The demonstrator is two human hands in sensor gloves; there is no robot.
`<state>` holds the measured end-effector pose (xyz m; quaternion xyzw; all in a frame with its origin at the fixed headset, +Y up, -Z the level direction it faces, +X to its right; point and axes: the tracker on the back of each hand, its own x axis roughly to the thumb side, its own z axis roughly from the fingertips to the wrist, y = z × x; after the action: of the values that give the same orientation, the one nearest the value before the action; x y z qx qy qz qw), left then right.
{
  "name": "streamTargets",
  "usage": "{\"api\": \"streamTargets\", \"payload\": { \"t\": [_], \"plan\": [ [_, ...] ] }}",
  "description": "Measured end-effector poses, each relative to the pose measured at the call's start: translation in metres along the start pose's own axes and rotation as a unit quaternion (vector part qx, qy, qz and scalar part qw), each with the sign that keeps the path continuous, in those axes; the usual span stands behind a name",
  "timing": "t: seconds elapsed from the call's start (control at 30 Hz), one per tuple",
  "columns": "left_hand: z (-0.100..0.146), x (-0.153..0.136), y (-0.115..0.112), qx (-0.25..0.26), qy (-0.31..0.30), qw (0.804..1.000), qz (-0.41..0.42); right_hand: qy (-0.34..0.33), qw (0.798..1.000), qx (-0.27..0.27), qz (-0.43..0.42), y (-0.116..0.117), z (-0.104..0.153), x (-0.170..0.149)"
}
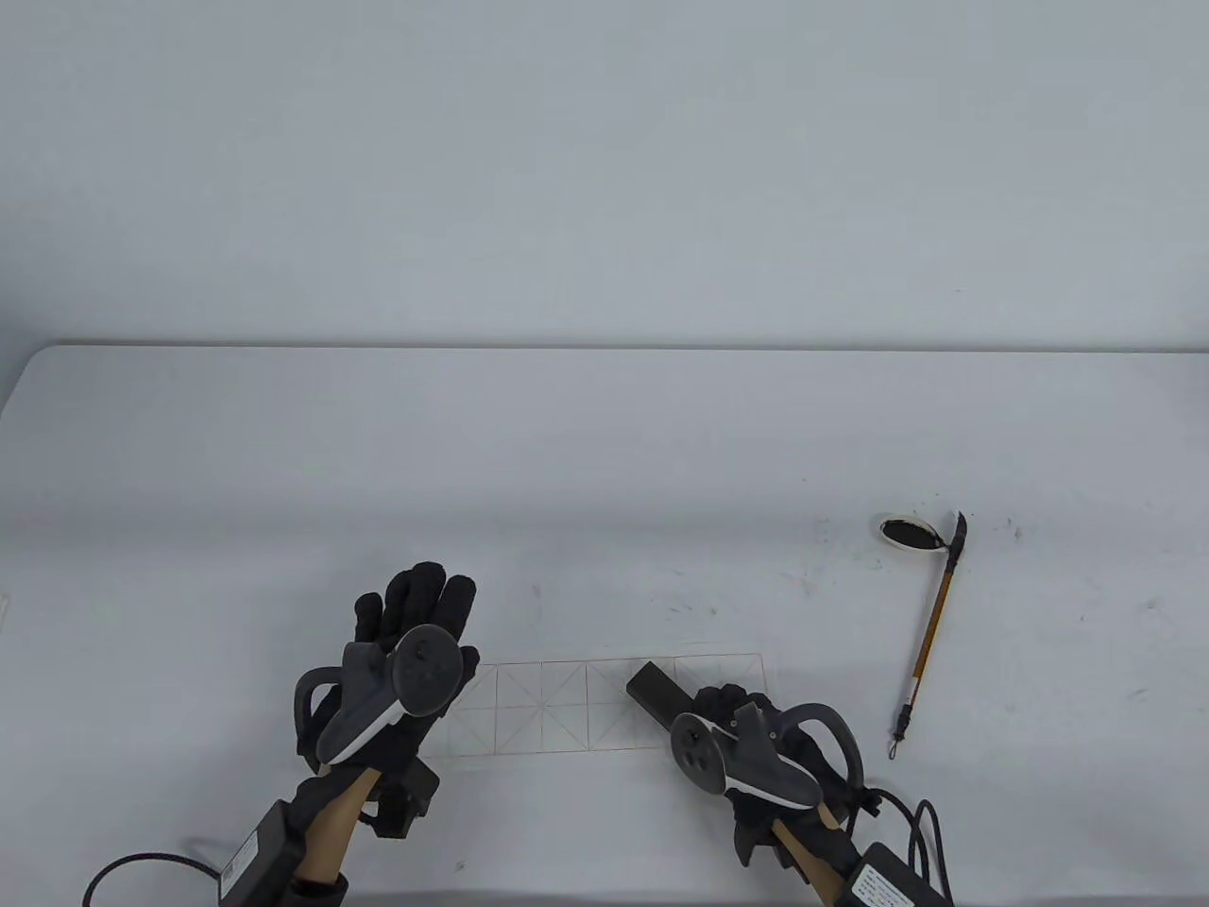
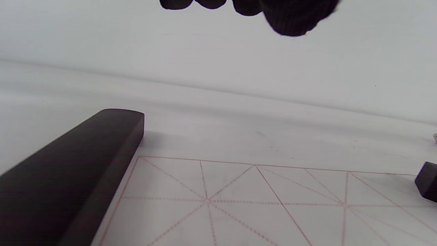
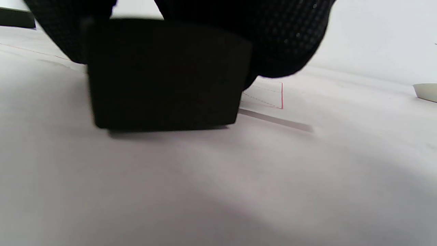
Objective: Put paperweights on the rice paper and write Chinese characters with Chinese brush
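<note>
Table view, with both wrist views. One sheet of rice paper (image 1: 567, 709), ruled in red squares with dotted diagonals, lies flat near the front edge of the white table (image 1: 604, 444). Two dark wooden paperweights are present. The first paperweight (image 2: 68, 177) lies along the sheet's left edge, as the left wrist view shows; in the table view it is hidden beneath the left hand (image 1: 416, 642). That hand hovers above it with fingers straight and apart, holding nothing; only its fingertips (image 2: 290, 20) enter the wrist view's top edge, clear of the bar below.

The second paperweight (image 1: 661, 694) lies slantwise across the right part of the sheet. The right hand (image 1: 737, 718) grips its near end, fingers curled over the bar. In the right wrist view the bar's square end face (image 3: 164, 75) fills the frame below the glove and sits at the table surface; whether it rests fully down cannot be told.

One brush (image 1: 930, 642), with a yellow-brown shaft, a dark tip and a cord loop at its tail, lies on the table well to the right of the sheet. Its tip lies just beside one small ink dish (image 1: 911, 534). Scattered ink specks mark the table around the dish.

One tracker is strapped to the back of each hand, two in all.
</note>
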<state>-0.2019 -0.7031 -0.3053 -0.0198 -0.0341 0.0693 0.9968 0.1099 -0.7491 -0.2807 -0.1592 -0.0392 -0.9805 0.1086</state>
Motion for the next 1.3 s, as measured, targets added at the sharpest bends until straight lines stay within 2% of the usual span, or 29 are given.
{"api": "streamTargets", "payload": {
  "t": [0.33, 0.73, 1.3],
  "plan": [
    [-0.001, -0.003, 0.0, -0.009, 0.011, 1.0, 0.007, 0.1, 0.994, 0.045, -0.006, 0.002, -0.001, -0.028],
    [-0.001, -0.005, 0.001, -0.013, 0.016, 1.0, 0.008, 0.238, 0.967, 0.084, -0.023, 0.008, -0.001, -0.064],
    [-0.002, -0.007, 0.002, -0.019, 0.02, 1.0, 0.008, 0.253, 0.963, 0.088, -0.03, 0.01, 0.0, -0.07]
  ]
}}
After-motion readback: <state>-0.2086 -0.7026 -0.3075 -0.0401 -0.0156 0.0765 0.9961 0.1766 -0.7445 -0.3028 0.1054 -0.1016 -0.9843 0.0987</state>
